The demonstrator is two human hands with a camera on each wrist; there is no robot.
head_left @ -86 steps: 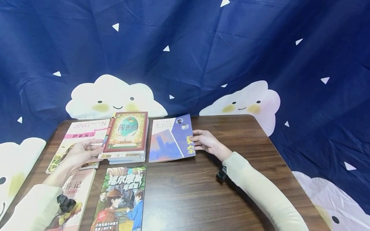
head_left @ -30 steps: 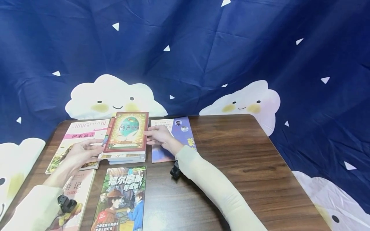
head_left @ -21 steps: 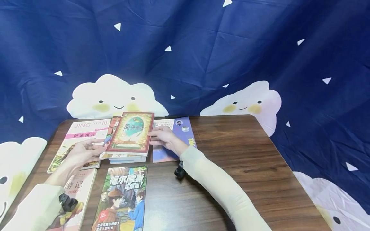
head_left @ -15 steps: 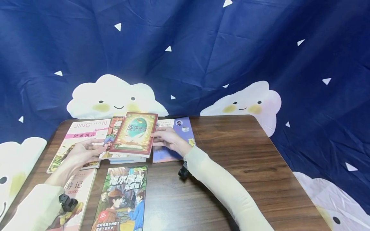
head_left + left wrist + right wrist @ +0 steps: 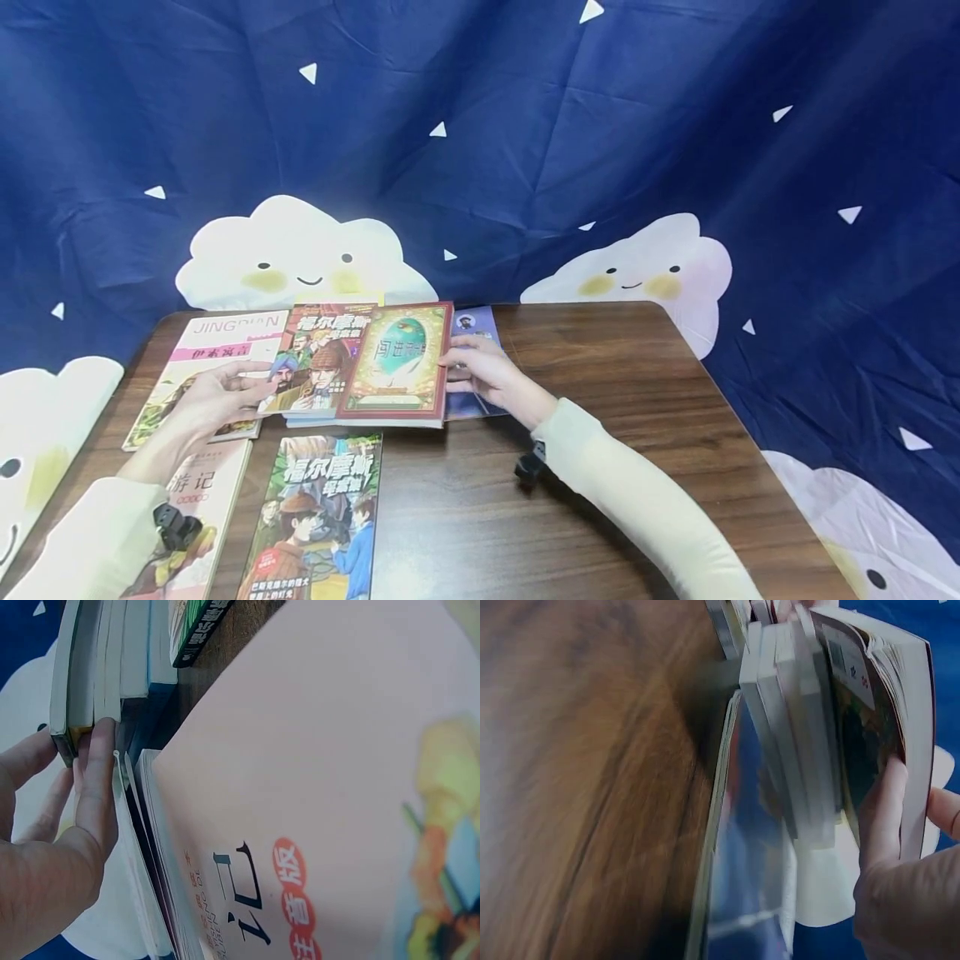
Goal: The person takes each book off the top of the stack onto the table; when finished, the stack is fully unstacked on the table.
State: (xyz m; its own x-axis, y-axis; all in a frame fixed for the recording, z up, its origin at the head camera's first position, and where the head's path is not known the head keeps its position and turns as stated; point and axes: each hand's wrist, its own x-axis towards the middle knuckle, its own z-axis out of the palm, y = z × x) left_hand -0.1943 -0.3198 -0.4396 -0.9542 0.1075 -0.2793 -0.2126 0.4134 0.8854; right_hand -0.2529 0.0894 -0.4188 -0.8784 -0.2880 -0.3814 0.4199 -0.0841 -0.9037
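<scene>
My right hand (image 5: 487, 375) pinches the right edge of a book with a red and gold border and a green oval (image 5: 397, 358). In the right wrist view that book is lifted off the stack and tilted, fingers (image 5: 885, 802) on its underside. My left hand (image 5: 213, 404) holds the left edge of the stacked books, at a book with a red cover and a turbaned figure (image 5: 318, 358). The left wrist view shows its fingertips at the stack's edge (image 5: 109, 667). A blue-purple book (image 5: 480, 404) lies partly hidden under the raised book and right hand.
A pink-banded book (image 5: 187, 350) lies left of the stack, partly behind the left hand. Nearer are a pale pink book (image 5: 206, 500), partly under the left sleeve, and a comic-style book (image 5: 315, 508). They rest on a brown wooden table (image 5: 600, 500) before a blue cloud-patterned curtain (image 5: 480, 150).
My right hand left the blue-purple book, took the gold-bordered book from the stack's top and slid it right, over the blue-purple one, uncovering the red-covered book. The left hand stayed in place.
</scene>
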